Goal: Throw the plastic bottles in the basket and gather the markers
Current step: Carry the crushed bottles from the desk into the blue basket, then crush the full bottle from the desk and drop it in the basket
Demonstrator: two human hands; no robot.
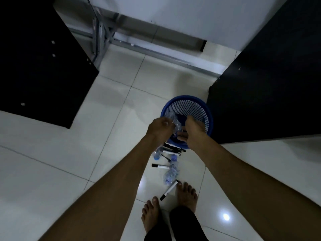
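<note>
Our left hand (160, 128) and right hand (190, 131) both grip a crushed bottle (173, 123) above the basket (189, 108); at six o'clock, bottles (171, 173) and markers (169, 189) remain unsorted on the floor.

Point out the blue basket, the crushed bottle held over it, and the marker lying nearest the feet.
Blue basket (196, 105): head view, on the far mesh wall.
Crushed bottle (175, 125): head view, on the clear plastic between the two hands.
Marker nearest the feet (169, 190): head view, on the white barrel's middle.
</note>
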